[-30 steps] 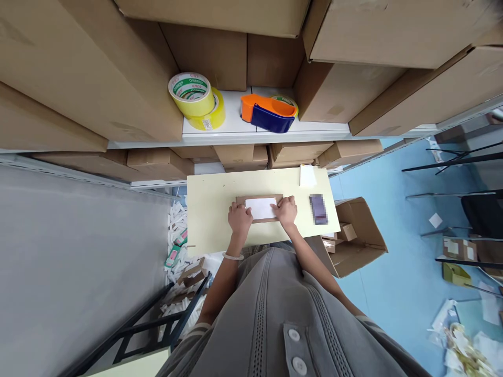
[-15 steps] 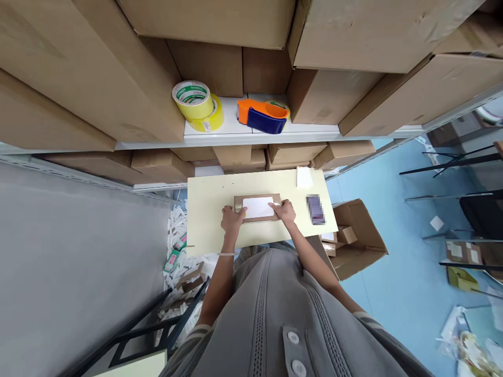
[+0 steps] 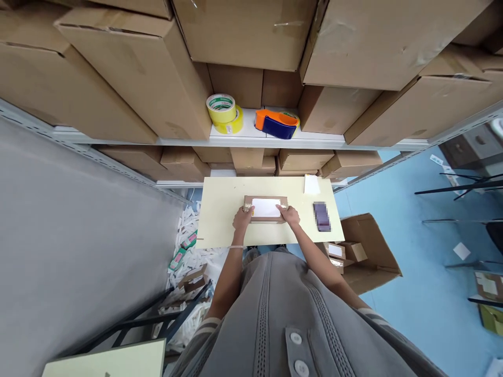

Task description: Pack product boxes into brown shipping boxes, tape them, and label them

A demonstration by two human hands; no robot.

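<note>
A small cardboard box (image 3: 267,220) with clear tape at its ends is over the pale worktable, a white label (image 3: 266,208) on its upper face. My left hand (image 3: 242,217) grips its left end, thumb on top by the label's edge and fingers down the side. At the other end my right hand (image 3: 290,215) holds it the same way, its thumb touching the label. The fingers beneath are hidden, and I cannot tell whether the box is lifted off the table.
On the worktable (image 3: 220,225) lie a white paper stack (image 3: 312,184) and a blurred dark object (image 3: 322,216) to the right. Yellow tape rolls (image 3: 226,114) and an orange-and-blue tape dispenser (image 3: 276,124) sit on the shelf. An open carton (image 3: 373,246) holding small boxes stands at right.
The camera view has shifted, so the shelf and table sit further right in it. Both hands keep their hold on the box, and more of its near side shows now.
</note>
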